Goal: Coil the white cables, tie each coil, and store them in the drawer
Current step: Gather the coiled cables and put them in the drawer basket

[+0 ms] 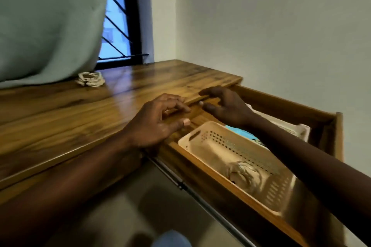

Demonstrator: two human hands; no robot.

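The wooden drawer (285,104) stands pulled out to the right of the wooden tabletop (84,114). Inside it sits a beige perforated basket (226,144), and a coiled white cable (244,172) lies in the basket. A second white cable coil (90,79) rests on the tabletop at the back, by the curtain. My left hand (158,122) rests on the table's right edge, fingers loosely bent over the drawer gap. My right hand (224,106) hovers over the drawer's inner end, fingers spread and holding nothing.
A pale green curtain (50,21) hangs over the tabletop's back left. A barred window (118,25) is behind it. White walls close the corner. Something blue (241,132) and a white tray (291,128) lie deeper in the drawer. A metal drawer rail (180,182) runs below.
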